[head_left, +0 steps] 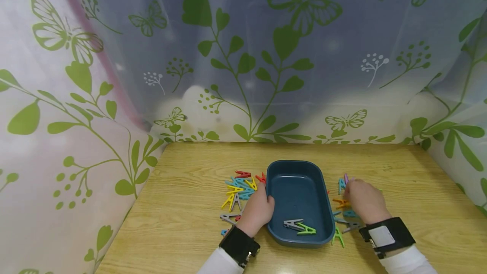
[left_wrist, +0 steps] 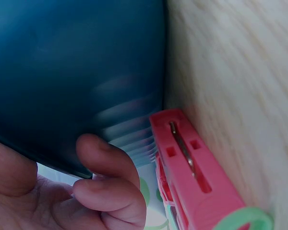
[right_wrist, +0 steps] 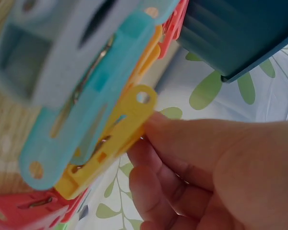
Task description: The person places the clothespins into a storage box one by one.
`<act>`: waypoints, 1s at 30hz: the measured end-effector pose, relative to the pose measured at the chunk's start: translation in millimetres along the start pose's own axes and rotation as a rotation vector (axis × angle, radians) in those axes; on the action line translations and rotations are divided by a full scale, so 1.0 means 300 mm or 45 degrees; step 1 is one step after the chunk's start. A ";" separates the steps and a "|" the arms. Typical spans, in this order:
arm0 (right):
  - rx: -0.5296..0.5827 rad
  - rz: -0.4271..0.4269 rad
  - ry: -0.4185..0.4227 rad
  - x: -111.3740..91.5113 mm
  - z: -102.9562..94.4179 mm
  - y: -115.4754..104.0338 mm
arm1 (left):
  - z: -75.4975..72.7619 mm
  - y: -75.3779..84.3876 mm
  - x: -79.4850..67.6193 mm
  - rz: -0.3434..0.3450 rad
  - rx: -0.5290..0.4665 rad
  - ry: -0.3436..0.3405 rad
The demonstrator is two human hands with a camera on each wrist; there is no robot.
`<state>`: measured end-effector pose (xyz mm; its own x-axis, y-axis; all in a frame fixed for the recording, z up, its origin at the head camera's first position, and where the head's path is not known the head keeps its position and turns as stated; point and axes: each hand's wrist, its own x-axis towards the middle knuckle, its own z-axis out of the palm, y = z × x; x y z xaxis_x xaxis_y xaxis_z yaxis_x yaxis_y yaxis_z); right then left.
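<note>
1 gry clip (head_left: pixel 292 224) + 1 grn clip (head_left: pixel 306 229) | in blu bin (head_left: pixel 294 193), near end

Head view: high, facing forward-down over pale wood-grained table (head_left: pixel 182 206). Wrist views: low, close, rolled sideways, facing far; all share dark-blue rounded-rectangular plastic tub (head_left: pixel 298 198).

From above I have an open drop into the rounded rectangular dark-blue plastic tub (head_left: pixel 296 198), past a grey plastic clothespin (head_left: pixel 292 224) and a light-green plastic clothespin (head_left: pixel 309 230) lying low at its near end. Its height blocks a low sideways pass, and multicoloured plastic clothespins (head_left: pixel 234 190) crowd both flanks. Beyond its far end, the wood-grain counter (head_left: pixel 213 155) leaves me a lane, bounded by the leaf-and-butterfly-printed curtain (head_left: pixel 342 92).
</note>
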<state>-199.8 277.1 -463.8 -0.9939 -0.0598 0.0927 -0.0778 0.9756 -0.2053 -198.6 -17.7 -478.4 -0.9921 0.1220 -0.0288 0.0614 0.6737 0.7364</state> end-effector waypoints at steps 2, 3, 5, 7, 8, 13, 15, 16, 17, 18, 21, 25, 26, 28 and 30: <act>-0.018 -0.008 0.027 -0.001 -0.001 -0.001 | 0.000 0.001 -0.001 -0.002 -0.003 -0.001; -0.024 -0.015 0.045 -0.002 -0.002 -0.001 | -0.001 0.002 -0.002 -0.002 -0.003 -0.001; -0.032 -0.030 0.081 -0.004 -0.003 0.000 | -0.001 0.001 -0.002 -0.002 0.000 0.000; -0.031 -0.040 0.116 -0.004 -0.005 0.001 | -0.001 0.001 -0.002 -0.007 0.003 0.000; -0.029 -0.043 0.140 -0.004 -0.006 0.001 | 0.000 0.001 -0.002 -0.008 0.007 0.002; -0.008 -0.041 0.281 -0.001 -0.015 -0.005 | 0.001 0.001 -0.001 -0.012 0.021 0.005; 0.015 -0.045 0.350 -0.002 -0.018 -0.013 | 0.000 0.001 -0.002 -0.007 0.020 0.006; 0.025 -0.054 0.387 -0.002 -0.021 -0.019 | 0.000 0.001 -0.002 -0.003 0.018 0.006; 0.037 -0.069 0.432 -0.002 -0.024 -0.027 | 0.000 0.001 -0.003 -0.001 0.014 0.005; 0.045 -0.089 0.481 -0.003 -0.028 -0.036 | -0.001 0.002 -0.004 0.003 0.009 0.004; 0.070 -0.185 0.633 -0.007 -0.040 -0.070 | -0.003 0.001 -0.006 0.013 0.000 0.005; 0.109 -0.304 0.757 -0.014 -0.058 -0.122 | -0.004 0.001 -0.008 0.018 0.011 0.012; 0.122 -0.328 0.769 -0.017 -0.062 -0.134 | -0.005 0.002 -0.007 0.020 0.014 0.015; 0.134 -0.380 0.783 -0.025 -0.069 -0.158 | -0.005 0.003 -0.007 0.022 0.024 0.019; 0.135 -0.434 0.774 -0.033 -0.073 -0.181 | -0.006 0.004 -0.006 0.029 0.026 0.022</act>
<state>-183.9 229.3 -432.4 -0.6953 -0.1998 0.6904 -0.4153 0.8957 -0.1590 -196.9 -18.3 -476.3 -0.9921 0.1251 -0.0006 0.0860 0.6855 0.7229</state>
